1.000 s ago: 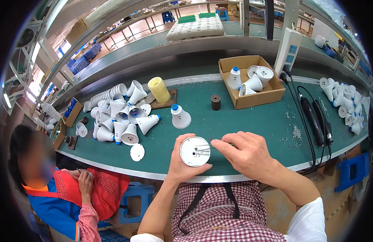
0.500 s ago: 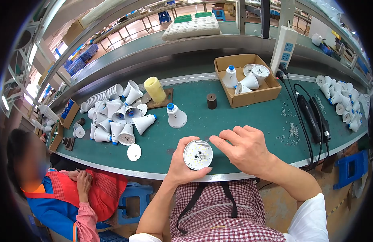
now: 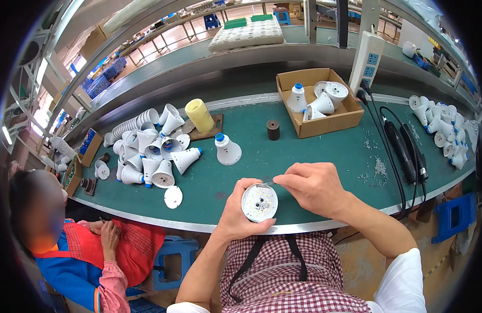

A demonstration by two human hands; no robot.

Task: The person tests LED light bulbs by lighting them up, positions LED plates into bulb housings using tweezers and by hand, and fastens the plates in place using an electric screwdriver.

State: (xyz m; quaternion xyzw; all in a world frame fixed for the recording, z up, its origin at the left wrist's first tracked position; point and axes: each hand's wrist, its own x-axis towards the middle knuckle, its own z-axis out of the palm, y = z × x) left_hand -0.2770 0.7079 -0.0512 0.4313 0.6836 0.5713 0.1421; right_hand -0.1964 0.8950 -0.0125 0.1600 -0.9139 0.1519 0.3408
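Observation:
My left hand (image 3: pixel 234 215) is wrapped round a white LED bulb (image 3: pixel 259 202), its open face turned up toward me. Inside its rim lies a round white board with small yellowish LEDs and dark parts at the middle. In a pinch, my right hand (image 3: pixel 315 189) grips thin metal tweezers (image 3: pixel 268 183), whose tip meets the bulb's upper rim. What the tip touches is too small to make out. Beyond my hands, a white bulb housing with a blue cap (image 3: pixel 228 150) stands upright on the green bench (image 3: pixel 314 156).
Left of my hands lie a heap of bulb housings (image 3: pixel 147 151) and a white disc (image 3: pixel 173 197). A cardboard box (image 3: pixel 329 125) holds several housings. Nearby are a dark metal cylinder (image 3: pixel 273 130), a yellow roll (image 3: pixel 200 116) and corded black tools (image 3: pixel 400 151). A co-worker (image 3: pixel 84 255) sits at left.
The bulb in my left hand has shifted slightly right and down. My right hand has turned a little and moved slightly, with the tweezers still at the rim.

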